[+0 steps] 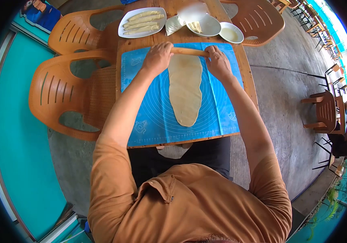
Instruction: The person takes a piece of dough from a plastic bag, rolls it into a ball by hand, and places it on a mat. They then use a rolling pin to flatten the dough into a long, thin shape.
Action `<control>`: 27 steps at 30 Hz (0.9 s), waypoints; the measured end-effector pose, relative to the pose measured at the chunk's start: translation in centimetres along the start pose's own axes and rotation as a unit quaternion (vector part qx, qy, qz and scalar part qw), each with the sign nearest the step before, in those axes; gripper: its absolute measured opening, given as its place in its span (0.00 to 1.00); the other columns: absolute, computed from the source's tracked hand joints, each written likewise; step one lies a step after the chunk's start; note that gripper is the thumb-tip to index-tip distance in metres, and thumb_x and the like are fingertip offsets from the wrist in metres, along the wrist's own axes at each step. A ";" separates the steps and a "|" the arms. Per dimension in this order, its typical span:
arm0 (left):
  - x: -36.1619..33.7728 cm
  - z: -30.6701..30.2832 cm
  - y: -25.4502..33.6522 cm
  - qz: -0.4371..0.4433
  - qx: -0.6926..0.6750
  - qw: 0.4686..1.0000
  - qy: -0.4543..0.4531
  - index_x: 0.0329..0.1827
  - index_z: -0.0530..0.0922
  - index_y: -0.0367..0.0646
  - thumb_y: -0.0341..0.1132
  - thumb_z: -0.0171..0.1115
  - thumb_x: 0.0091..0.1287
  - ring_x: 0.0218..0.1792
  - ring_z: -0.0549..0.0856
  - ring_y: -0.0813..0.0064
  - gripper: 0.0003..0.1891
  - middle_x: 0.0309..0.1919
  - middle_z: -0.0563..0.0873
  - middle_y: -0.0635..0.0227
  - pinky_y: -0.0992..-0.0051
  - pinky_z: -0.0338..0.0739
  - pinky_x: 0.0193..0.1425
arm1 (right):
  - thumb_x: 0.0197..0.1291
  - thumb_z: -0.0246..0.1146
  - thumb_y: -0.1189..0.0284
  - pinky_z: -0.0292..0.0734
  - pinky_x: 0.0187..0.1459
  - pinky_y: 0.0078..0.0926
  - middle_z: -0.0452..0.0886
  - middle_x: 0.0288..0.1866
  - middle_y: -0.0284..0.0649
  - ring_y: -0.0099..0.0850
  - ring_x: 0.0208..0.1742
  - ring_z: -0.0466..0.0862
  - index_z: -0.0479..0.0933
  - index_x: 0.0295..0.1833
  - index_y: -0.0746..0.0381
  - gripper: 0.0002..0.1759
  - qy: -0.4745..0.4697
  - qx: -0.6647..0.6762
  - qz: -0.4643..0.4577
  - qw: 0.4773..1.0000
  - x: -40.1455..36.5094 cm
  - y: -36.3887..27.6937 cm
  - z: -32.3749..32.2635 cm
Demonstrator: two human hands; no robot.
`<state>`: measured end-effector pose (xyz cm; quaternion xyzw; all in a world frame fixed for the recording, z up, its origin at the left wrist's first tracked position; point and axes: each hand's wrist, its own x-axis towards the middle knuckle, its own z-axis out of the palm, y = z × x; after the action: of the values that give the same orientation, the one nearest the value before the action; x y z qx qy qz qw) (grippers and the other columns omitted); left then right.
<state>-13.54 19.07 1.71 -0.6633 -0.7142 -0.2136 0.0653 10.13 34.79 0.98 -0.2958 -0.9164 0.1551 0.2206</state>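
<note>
A long, flat sheet of dough [185, 89] lies lengthwise on a blue pastry mat [145, 117] marked with circles and rulers. Across the far end of the dough rests a wooden rolling pin [189, 52]. My left hand [159, 56] is closed around the pin's left end. At its right end, my right hand [218, 61] grips it with the fingers curled over. Both arms reach straight forward over the mat.
Beyond the mat, a white plate [162, 11] carries several rolled dough pieces. Beside it are a plastic bag of white stuff [175, 25], a bowl [212, 27] with dough in it and a small bowl of pale liquid [231, 35]. Orange chairs [40, 87] flank the wooden table [249, 87].
</note>
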 end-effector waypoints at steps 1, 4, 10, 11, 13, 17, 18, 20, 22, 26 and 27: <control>-0.7 -0.2 0.2 -0.006 -0.008 1.000 -0.019 0.68 0.76 0.36 0.35 0.68 0.74 0.72 0.79 0.55 0.23 0.67 0.83 0.57 0.57 0.71 0.77 | 0.65 0.66 0.75 0.75 0.66 0.45 0.84 0.58 0.45 0.47 0.66 0.82 0.77 0.58 0.61 0.16 0.000 0.000 0.002 1.000 -0.3 0.1 0.2; -3.0 1.4 0.0 -0.043 -0.003 0.998 -0.050 0.75 0.72 0.33 0.37 0.64 0.77 0.79 0.72 0.54 0.27 0.74 0.79 0.53 0.57 0.66 0.83 | 0.65 0.63 0.77 0.69 0.75 0.48 0.80 0.70 0.48 0.47 0.76 0.76 0.75 0.69 0.62 0.25 -0.043 0.003 -0.021 0.999 -1.4 -0.2 1.4; -4.2 2.6 1.3 -0.072 0.080 0.992 -0.059 0.84 0.61 0.33 0.46 0.44 0.85 0.88 0.56 0.56 0.32 0.85 0.62 0.49 0.56 0.48 0.91 | 0.71 0.54 0.69 0.40 0.89 0.50 0.54 0.91 0.47 0.47 0.92 0.48 0.55 0.88 0.62 0.40 -0.101 -0.083 -0.037 0.991 -2.8 -0.3 2.4; -4.5 2.4 1.7 -0.070 0.078 0.993 -0.059 0.84 0.61 0.33 0.46 0.44 0.85 0.88 0.56 0.56 0.32 0.85 0.62 0.49 0.56 0.48 0.91 | 0.73 0.52 0.68 0.40 0.89 0.50 0.55 0.90 0.48 0.48 0.91 0.49 0.55 0.88 0.62 0.39 -0.094 -0.079 -0.039 0.992 -3.3 -0.5 2.4; -5.6 2.0 2.4 -0.065 0.085 0.992 -0.062 0.85 0.61 0.34 0.45 0.41 0.85 0.88 0.55 0.57 0.32 0.86 0.61 0.51 0.55 0.45 0.91 | 0.75 0.50 0.66 0.40 0.89 0.49 0.56 0.90 0.48 0.48 0.91 0.49 0.56 0.87 0.63 0.38 -0.085 -0.078 -0.039 0.993 -4.3 -1.0 2.2; -7.6 1.4 3.6 -0.063 0.074 0.993 -0.065 0.85 0.61 0.35 0.44 0.42 0.84 0.88 0.56 0.58 0.31 0.86 0.61 0.52 0.56 0.46 0.91 | 0.77 0.50 0.65 0.40 0.89 0.49 0.57 0.90 0.47 0.48 0.91 0.50 0.56 0.87 0.63 0.37 -0.063 -0.075 -0.047 0.994 -6.6 -2.2 1.5; -8.1 1.4 3.8 -0.056 0.062 0.995 -0.054 0.84 0.62 0.34 0.44 0.42 0.84 0.88 0.56 0.57 0.32 0.86 0.62 0.52 0.55 0.46 0.92 | 0.77 0.50 0.65 0.41 0.89 0.49 0.57 0.90 0.47 0.48 0.91 0.50 0.56 0.87 0.63 0.36 -0.061 -0.082 -0.047 0.994 -7.2 -2.6 1.3; -9.1 1.3 4.2 -0.050 0.050 0.997 -0.040 0.84 0.63 0.33 0.44 0.43 0.83 0.87 0.57 0.57 0.32 0.85 0.63 0.52 0.55 0.46 0.92 | 0.78 0.50 0.64 0.42 0.89 0.50 0.58 0.89 0.47 0.48 0.91 0.51 0.56 0.87 0.63 0.36 -0.058 -0.092 -0.049 0.993 -7.6 -3.3 0.7; -9.5 0.9 4.8 -0.053 0.074 0.995 -0.048 0.85 0.64 0.37 0.43 0.45 0.83 0.87 0.58 0.60 0.31 0.86 0.62 0.58 0.57 0.47 0.91 | 0.79 0.50 0.63 0.44 0.89 0.51 0.59 0.89 0.47 0.49 0.90 0.53 0.58 0.87 0.62 0.35 -0.137 -0.104 0.000 0.985 -7.1 -4.3 -0.5; -10.6 -0.4 5.6 -0.060 0.067 0.994 -0.060 0.83 0.66 0.38 0.42 0.46 0.83 0.87 0.59 0.62 0.30 0.86 0.64 0.61 0.56 0.49 0.91 | 0.81 0.49 0.61 0.45 0.88 0.51 0.60 0.88 0.48 0.49 0.90 0.53 0.59 0.86 0.61 0.34 -0.098 -0.051 -0.018 0.994 -4.9 -3.6 1.0; -10.9 -0.5 5.8 -0.050 0.068 0.996 -0.041 0.82 0.69 0.38 0.42 0.47 0.82 0.86 0.62 0.62 0.29 0.85 0.67 0.61 0.56 0.50 0.91 | 0.81 0.48 0.60 0.45 0.88 0.51 0.60 0.88 0.48 0.49 0.90 0.53 0.59 0.86 0.61 0.34 -0.096 -0.024 -0.024 0.995 -4.6 -4.1 1.7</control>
<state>-6.79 8.98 -0.70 -0.6288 -0.7616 -0.1398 0.0702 10.70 28.53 -0.25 -0.2624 -0.9437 0.1557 0.1280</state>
